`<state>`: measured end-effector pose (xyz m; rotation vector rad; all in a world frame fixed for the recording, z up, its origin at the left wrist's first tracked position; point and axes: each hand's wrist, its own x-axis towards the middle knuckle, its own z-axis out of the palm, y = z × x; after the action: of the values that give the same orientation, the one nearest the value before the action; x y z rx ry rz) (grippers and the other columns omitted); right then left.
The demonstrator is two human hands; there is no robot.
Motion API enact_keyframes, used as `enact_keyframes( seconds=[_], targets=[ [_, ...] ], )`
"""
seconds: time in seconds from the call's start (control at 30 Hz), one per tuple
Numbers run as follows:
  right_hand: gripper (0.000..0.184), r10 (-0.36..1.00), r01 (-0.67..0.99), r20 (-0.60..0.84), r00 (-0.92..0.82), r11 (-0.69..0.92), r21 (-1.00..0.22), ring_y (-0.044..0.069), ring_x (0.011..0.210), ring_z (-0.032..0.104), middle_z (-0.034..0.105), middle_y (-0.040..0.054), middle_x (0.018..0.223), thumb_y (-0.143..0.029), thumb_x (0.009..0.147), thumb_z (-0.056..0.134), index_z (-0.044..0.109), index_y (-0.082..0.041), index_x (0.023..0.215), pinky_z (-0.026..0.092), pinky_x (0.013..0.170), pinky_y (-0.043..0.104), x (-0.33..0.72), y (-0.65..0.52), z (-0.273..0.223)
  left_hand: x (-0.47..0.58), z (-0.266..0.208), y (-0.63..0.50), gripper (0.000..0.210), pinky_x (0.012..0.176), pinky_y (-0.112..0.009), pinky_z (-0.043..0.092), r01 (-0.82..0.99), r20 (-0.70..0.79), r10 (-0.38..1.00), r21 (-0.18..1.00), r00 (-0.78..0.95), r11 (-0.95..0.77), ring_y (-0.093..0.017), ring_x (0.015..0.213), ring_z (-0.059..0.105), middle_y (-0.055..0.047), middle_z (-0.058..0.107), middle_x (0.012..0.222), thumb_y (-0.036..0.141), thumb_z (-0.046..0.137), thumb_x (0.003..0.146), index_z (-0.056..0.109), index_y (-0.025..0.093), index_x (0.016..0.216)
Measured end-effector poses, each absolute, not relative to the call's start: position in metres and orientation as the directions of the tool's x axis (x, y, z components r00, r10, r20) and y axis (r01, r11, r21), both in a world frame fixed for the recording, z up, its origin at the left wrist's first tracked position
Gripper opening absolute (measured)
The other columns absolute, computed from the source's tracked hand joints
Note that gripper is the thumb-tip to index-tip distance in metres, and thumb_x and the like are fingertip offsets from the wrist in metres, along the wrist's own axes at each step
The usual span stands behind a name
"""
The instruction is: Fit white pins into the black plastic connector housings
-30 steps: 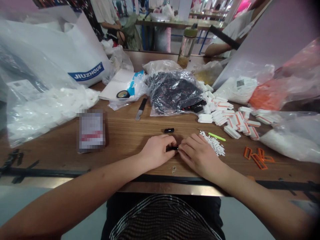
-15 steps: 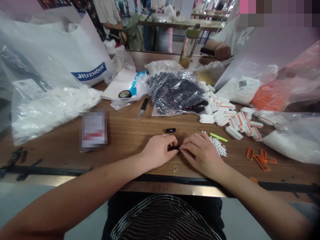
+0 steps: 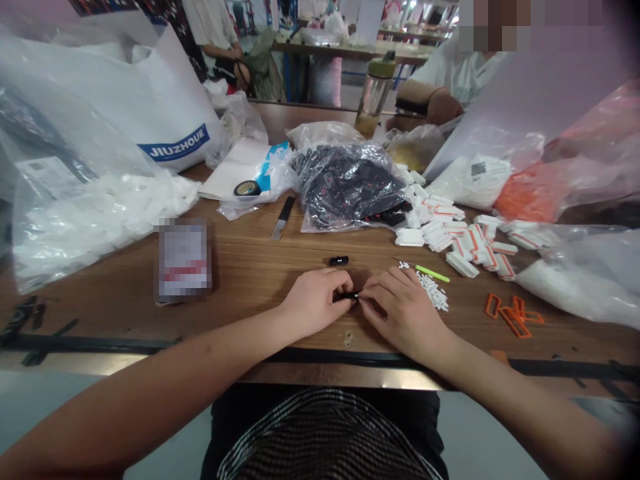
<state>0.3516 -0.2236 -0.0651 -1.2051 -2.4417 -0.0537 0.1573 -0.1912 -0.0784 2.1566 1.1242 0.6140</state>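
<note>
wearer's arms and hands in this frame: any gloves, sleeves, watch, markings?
Both forearms are bare up to the frame edge, no sleeves showing. The left hand and right hand have no gloves, rings or watch. No markings are visible. A dark top with fine pale stripes shows below.

- Small black part pinched between your left hand and right hand: mostly covered by your fingers, shape unreadable.
- Your forearms run off the bottom edge.
- Flat item on the table: pixelated, label unreadable.
- Co-worker at the far side: face blurred, body behind the white sheet.
- Plastic bags on your right are cut by the edge.
</note>
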Motion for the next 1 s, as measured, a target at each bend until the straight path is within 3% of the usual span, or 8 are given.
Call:
enact_keyframes(
  seconds=[0.13, 0.23, 0.43, 0.67, 0.9, 1.0],
  targets=[
    [0.011, 0.786, 0.716, 0.326, -0.526, 0.616, -0.328, 0.019, 0.084, 0.062, 0.071, 0.0042, 0.088, -0.019, 0.087, 0.058, 0.069, -0.021, 0.087, 0.045, 0.08, 0.038, 0.378, -0.219, -0.047, 0.157, -0.079, -0.192, 0.005, 0.06, -0.025, 0.043, 0.558, 0.084, 0.848, 0.718, 0.524, -0.416, -0.012, 0.065, 0.055, 0.001, 0.063, 0.08, 0.023, 0.067, 0.079, 0.064, 0.021, 0.082],
    [0.012, 0.859, 0.764, 0.333, -0.388, 0.502, -0.405, 0.02, 0.09, 0.065, 0.073, 0.004, 0.094, -0.026, 0.087, 0.06, 0.07, -0.023, 0.093, 0.049, 0.083, 0.037, 0.419, -0.21, -0.037, 0.157, -0.079, -0.192, 0.005, 0.059, -0.025, 0.042, 0.554, 0.081, 0.844, 0.72, 0.53, -0.417, -0.011, 0.063, 0.053, 0.001, 0.063, 0.081, 0.023, 0.067, 0.079, 0.063, 0.02, 0.079],
    [0.02, 0.985, 0.929, 0.057, -0.162, 0.171, -0.328, 0.023, 0.077, 0.067, 0.074, 0.0061, 0.09, -0.036, 0.083, 0.062, 0.074, -0.023, 0.091, 0.05, 0.068, 0.037, 0.483, -0.193, -0.044, 0.156, -0.078, -0.192, 0.007, 0.062, -0.026, 0.041, 0.551, 0.095, 0.836, 0.71, 0.541, -0.438, -0.012, 0.065, 0.053, 0.002, 0.06, 0.079, 0.024, 0.067, 0.08, 0.061, 0.02, 0.078],
    [0.021, 0.984, 0.906, 0.119, -0.129, 0.166, -0.39, 0.021, 0.076, 0.067, 0.074, 0.0046, 0.083, -0.037, 0.084, 0.058, 0.073, -0.023, 0.08, 0.05, 0.071, 0.038, 0.481, -0.178, -0.034, 0.158, -0.078, -0.192, 0.007, 0.061, -0.026, 0.04, 0.578, 0.115, 0.841, 0.678, 0.528, -0.455, -0.012, 0.064, 0.053, 0.002, 0.059, 0.076, 0.025, 0.063, 0.082, 0.059, 0.02, 0.079],
    [0.019, 0.976, 0.921, -0.078, -0.203, 0.164, -0.354, 0.016, 0.06, 0.063, 0.071, 0.0001, 0.068, -0.038, 0.08, 0.062, 0.074, -0.025, 0.075, 0.046, 0.055, 0.03, 0.484, -0.185, -0.03, 0.158, -0.081, -0.19, 0.007, 0.063, -0.028, 0.04, 0.615, 0.093, 0.847, 0.647, 0.523, -0.451, -0.013, 0.066, 0.053, 0.002, 0.06, 0.079, 0.027, 0.064, 0.083, 0.059, 0.021, 0.085],
    [0.021, 0.979, 0.904, 0.012, -0.204, 0.193, -0.382, 0.015, 0.06, 0.062, 0.072, 0.0006, 0.069, -0.037, 0.083, 0.058, 0.075, -0.025, 0.078, 0.046, 0.055, 0.03, 0.477, -0.18, -0.04, 0.159, -0.08, -0.189, 0.006, 0.063, -0.028, 0.04, 0.611, 0.106, 0.841, 0.64, 0.531, -0.467, -0.013, 0.067, 0.054, 0.001, 0.06, 0.083, 0.026, 0.062, 0.085, 0.059, 0.021, 0.087]
  ],
)
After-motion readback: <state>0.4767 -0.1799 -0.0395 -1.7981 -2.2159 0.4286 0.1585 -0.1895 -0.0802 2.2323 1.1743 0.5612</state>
